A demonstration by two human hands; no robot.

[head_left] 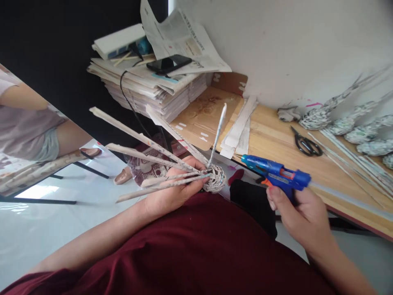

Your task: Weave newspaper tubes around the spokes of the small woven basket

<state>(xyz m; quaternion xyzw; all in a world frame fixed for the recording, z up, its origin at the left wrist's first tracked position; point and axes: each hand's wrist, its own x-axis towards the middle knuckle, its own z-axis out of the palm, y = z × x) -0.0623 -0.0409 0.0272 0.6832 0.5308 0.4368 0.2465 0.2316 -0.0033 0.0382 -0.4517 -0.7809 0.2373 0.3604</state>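
My left hand (181, 184) is closed around a small woven paper piece (215, 180), round at its end, held close to my dark red shirt. Several rolled newspaper tubes (138, 139) fan out from it to the left, and one tube (218, 131) points up. In my right hand (302, 213) is a blue glue gun (273, 170), gripped by its handle near the orange trigger. Its nozzle points left, above and to the right of the woven piece and apart from it. A clear glue stick (344, 194) trails from the gun's back.
On the wooden table (270, 131) lie black scissors (307, 141), paper strips (241, 127) and thin paper tubes (359, 164). Several woven paper pieces (316, 116) line the wall. A newspaper stack (159, 92) bears a phone (168, 63) and a dangling black cable. Another person (30, 123) sits at left.
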